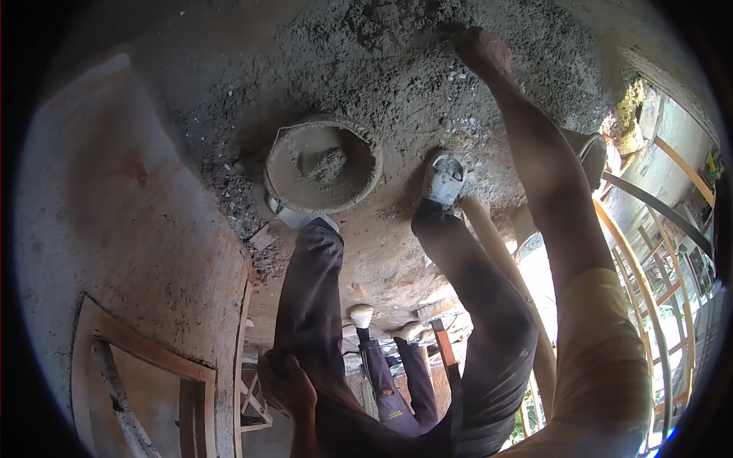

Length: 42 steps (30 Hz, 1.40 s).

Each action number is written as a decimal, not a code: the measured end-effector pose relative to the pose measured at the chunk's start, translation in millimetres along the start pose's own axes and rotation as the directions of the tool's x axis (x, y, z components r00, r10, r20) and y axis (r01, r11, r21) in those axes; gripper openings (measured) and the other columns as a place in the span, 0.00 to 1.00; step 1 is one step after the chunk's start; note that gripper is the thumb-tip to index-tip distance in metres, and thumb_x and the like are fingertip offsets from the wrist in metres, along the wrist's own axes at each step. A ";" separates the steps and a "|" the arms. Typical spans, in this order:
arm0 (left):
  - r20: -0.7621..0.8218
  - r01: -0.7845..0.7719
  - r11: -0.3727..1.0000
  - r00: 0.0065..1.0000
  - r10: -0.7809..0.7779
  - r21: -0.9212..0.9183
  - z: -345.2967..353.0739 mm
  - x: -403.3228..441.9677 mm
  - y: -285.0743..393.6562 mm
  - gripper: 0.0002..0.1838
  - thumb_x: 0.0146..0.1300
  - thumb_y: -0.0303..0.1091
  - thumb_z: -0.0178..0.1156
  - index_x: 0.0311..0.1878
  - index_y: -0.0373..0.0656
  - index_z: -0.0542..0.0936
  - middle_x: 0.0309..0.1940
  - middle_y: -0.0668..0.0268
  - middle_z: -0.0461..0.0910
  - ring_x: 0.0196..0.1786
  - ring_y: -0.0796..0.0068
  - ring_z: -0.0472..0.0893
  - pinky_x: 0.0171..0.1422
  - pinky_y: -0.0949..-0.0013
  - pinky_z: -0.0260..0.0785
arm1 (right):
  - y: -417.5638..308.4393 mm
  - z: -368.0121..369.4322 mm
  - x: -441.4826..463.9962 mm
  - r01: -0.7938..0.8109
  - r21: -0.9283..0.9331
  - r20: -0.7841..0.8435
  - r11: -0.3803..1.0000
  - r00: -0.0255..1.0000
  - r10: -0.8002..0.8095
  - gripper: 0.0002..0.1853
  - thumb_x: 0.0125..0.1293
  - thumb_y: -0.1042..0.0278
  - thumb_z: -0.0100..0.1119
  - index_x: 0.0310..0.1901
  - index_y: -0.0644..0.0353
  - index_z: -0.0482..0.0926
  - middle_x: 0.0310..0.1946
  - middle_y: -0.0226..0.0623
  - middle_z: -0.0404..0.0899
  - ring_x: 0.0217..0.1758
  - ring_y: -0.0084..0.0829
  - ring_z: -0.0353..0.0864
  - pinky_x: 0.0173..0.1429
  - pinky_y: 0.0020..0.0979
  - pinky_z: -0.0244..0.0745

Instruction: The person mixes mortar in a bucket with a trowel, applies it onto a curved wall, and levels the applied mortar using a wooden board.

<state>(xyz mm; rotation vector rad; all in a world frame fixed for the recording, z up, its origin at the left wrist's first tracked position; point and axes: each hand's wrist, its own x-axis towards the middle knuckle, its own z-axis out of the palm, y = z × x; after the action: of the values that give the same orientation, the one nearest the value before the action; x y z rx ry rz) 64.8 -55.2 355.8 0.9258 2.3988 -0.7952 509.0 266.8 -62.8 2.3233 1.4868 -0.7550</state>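
Observation:
My right hand [485,52] reaches far forward to the grey wet mortar [397,49] spread over the ground. It looks closed, its fingers curled around something dark at the mortar's surface that I cannot make out. Down by my bent leg, my left hand [289,384] rests against the dark trousers [309,294], with nothing seen in it. Between my feet and the mortar stands a round bucket [279,172], crusted with cement and holding a lump of mortar [328,164]. My right foot wears a pale shoe [444,179] smeared with grey.
A second bucket [594,156] stands beyond my right forearm. A plastered wall [145,198] with a wooden frame [145,351] is at the left. Wooden poles [489,237] and a curved rail [634,282] are at the right. Another person's legs [389,389] show behind.

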 end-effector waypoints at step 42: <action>0.124 -0.002 1.000 0.992 0.003 -0.008 18.8 11.2 -22.3 0.14 0.66 0.44 0.62 0.47 0.46 0.84 0.45 0.58 0.86 0.48 0.48 0.86 0.54 0.45 0.76 | -30.4 36.9 -125.5 0.216 0.039 0.250 0.976 0.943 -0.218 0.19 0.72 0.51 0.54 0.44 0.55 0.90 0.43 0.52 0.89 0.43 0.53 0.91 0.54 0.50 0.87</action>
<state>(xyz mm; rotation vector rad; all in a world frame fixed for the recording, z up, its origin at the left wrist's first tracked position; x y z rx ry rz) 45.0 -75.9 343.4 0.8509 2.2916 -0.8174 429.5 166.9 -21.1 1.9978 1.6372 -1.0749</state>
